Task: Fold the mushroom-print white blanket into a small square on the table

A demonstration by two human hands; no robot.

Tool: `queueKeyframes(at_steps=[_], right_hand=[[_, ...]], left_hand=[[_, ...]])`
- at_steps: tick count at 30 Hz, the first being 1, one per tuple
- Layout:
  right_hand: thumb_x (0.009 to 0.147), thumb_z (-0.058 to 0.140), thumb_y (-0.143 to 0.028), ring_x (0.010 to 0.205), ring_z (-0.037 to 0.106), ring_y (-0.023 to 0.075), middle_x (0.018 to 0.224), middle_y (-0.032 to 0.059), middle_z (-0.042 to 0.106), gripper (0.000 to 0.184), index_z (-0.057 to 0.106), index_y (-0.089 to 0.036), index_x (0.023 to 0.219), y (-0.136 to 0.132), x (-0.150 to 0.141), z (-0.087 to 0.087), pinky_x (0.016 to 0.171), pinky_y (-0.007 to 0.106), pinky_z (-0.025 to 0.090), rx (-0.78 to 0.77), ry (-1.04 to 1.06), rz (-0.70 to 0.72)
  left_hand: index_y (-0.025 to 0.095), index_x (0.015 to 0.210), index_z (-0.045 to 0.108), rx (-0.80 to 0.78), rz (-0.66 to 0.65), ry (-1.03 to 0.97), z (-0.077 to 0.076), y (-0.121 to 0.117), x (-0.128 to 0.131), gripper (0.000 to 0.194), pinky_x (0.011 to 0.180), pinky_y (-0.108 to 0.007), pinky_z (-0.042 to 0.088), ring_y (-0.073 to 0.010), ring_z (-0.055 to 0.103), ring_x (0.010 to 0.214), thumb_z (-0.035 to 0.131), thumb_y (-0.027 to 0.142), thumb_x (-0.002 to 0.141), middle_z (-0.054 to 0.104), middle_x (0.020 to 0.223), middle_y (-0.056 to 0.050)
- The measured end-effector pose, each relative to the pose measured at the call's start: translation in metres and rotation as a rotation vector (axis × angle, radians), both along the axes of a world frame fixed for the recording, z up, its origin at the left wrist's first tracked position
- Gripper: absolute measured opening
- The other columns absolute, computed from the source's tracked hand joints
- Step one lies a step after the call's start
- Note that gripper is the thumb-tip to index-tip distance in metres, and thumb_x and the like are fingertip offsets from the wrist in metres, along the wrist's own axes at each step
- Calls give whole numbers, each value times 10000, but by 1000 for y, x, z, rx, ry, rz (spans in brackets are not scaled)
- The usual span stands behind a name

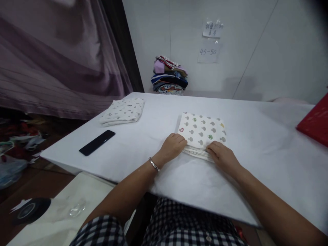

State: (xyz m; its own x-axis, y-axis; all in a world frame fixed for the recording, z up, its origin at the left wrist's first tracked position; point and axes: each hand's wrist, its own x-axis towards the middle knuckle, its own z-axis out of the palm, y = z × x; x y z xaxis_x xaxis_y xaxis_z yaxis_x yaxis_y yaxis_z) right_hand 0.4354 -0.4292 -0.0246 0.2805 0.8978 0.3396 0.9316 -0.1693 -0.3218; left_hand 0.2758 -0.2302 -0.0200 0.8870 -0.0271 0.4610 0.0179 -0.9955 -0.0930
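Note:
A folded white cloth (pixel 202 130) printed with grey, green, red and yellow mushrooms lies on the white-covered table (pixel 143 147) in front of me. Its folded layers show along the near edge. My left hand (pixel 173 147), with a bracelet on the wrist, has its curled fingers on the near left corner. At the near right side, my right hand (pixel 222 156) pinches the edge, thumb toward the layers. Farther left sits a second folded white cloth (pixel 124 111) with a small dark print.
A black phone (pixel 97 142) lies left on the table. Beyond the far edge, a pile of folded fabrics (pixel 169 77) stands against the wall. A red object (pixel 316 119) is at the right edge. A purple curtain (pixel 64 58) hangs at left, and a roll of tape (pixel 32 210) sits low left.

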Motion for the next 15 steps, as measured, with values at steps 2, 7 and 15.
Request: queueKeyframes(at_steps=[2, 7, 15], right_hand=[[937, 381, -336, 820, 567, 190, 899, 53, 615, 215, 570, -235, 923, 0, -1, 1, 665, 310, 454, -7, -11, -3], [950, 359, -330, 820, 568, 191, 902, 55, 620, 252, 583, -232, 892, 0, -1, 3, 660, 307, 444, -27, -40, 12], [950, 344, -298, 786, 565, 185, 865, 48, 621, 266, 578, -229, 845, -2, -2, 4, 639, 305, 440, -3, -53, -3]], left_hand=[[195, 789, 550, -34, -1, -22, -3, 0, 0, 207, 730, -316, 353, -166, 513, 793, 392, 119, 900, 581, 782, -29], [188, 858, 565, -61, 17, -17, -4, -1, -1, 191, 765, -320, 368, -176, 521, 832, 392, 221, 932, 604, 830, -41], [193, 945, 589, -134, -6, -99, -6, -11, -8, 240, 795, -313, 411, -168, 529, 949, 361, 124, 918, 618, 1052, -56]])
